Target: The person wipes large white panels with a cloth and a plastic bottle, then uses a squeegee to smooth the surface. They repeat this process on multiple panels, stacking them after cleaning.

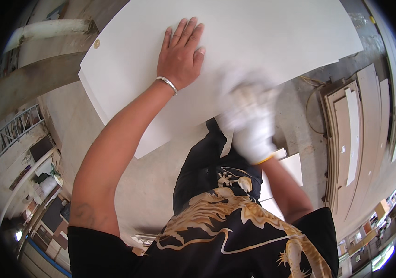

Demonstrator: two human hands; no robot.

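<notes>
A large white board lies flat in front of me, its near edge toward my body. My left hand is bare, with a silver bangle at the wrist. It rests palm down on the board, fingers stretched out, and holds nothing. My right hand wears a white work glove with a yellow cuff edge. It is over the board's near right edge, smeared by motion. Something whitish blurs around its fingers, and whether it grips a thing cannot be made out.
To the right, a stack of long brown and white panels stands on the concrete floor. A thin cable curves beside it. Smaller white panels lie behind my right forearm. Shelving with odds and ends lines the far left.
</notes>
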